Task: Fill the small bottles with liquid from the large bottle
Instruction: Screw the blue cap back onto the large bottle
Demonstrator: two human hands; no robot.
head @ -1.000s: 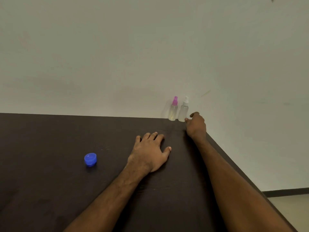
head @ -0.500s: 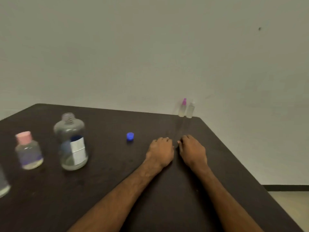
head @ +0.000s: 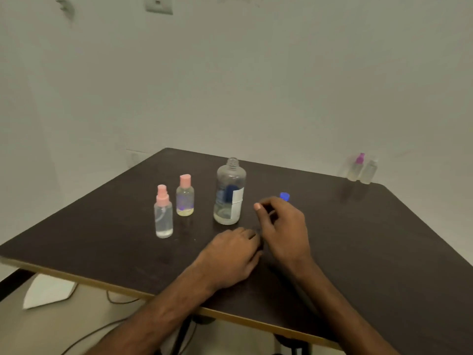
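The large clear bottle (head: 229, 193) stands uncapped mid-table with a little liquid at its bottom. Its blue cap (head: 284, 196) lies to the right, just behind my right hand (head: 285, 225). That hand is raised slightly beside the large bottle, fingers loosely curled, holding nothing. My left hand (head: 231, 253) rests palm down on the table in front of the bottle. Left of it stand a pink-topped spray bottle (head: 163, 213) and a pink-capped small bottle (head: 185, 196). Two more small spray bottles, one magenta-topped (head: 356, 168) and one white-topped (head: 369, 171), stand at the far right corner.
The dark table (head: 371, 252) has a light wooden edge near me and reaches the wall at the far side. Below its left edge lie a white sheet (head: 47, 293) and cables on the floor. A wall plate (head: 159, 5) is high up.
My view swung left, bringing the large bottle and two pink-capped bottles into sight. My right hand drew back from the far-corner bottles and now hovers by the large bottle; the left stays flat.
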